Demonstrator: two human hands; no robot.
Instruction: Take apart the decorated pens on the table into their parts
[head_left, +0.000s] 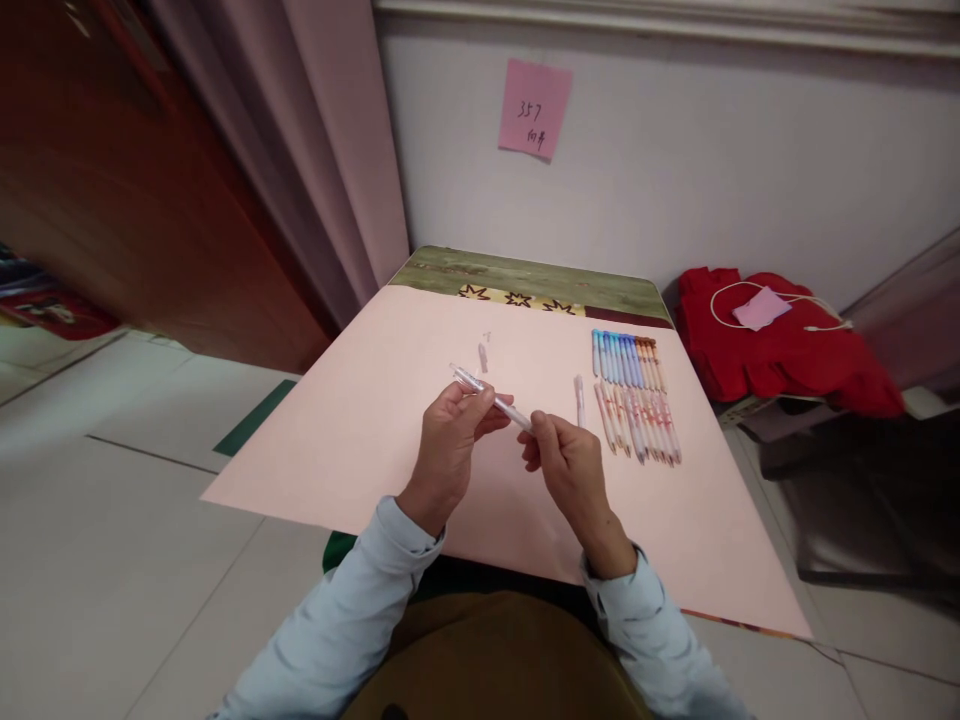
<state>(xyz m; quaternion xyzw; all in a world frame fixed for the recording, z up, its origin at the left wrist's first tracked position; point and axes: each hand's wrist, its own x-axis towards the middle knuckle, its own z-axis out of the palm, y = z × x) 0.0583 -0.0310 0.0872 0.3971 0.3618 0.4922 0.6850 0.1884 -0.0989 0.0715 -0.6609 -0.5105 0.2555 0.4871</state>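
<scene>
**A thin, clear and whitish plastic pen point(513, 411), held up in two places**

On the left, the left hand point(450, 435) pinches the pen near its middle, with the thumb on top and fingers around it. The clear end pokes out past that hand, up and to the left. The pen is above the table point(540, 263), which has a big, flat, pale pink sheet point(322, 430) on it. Behind the pen lie a short, purple-grey tube piece point(483, 358) and some tiny clear bits point(487, 337), too small to make out.

Next is the right hand point(568, 460), pinching the pen's other end. My guess is that this step is fitting one pen together, or checking its fit. I can't tell which. The next move seems to call for a steady left hand and a gentle push or turn from the right.

Just right of that hand, a thin, pale pinkish clear pen point(580, 402) lies alone. Farther right are two neat rows: a back row of blue, purple and brown-topped pens point(625, 362), and a front row of pale pens with reddish marks point(651, 428).
</scene>
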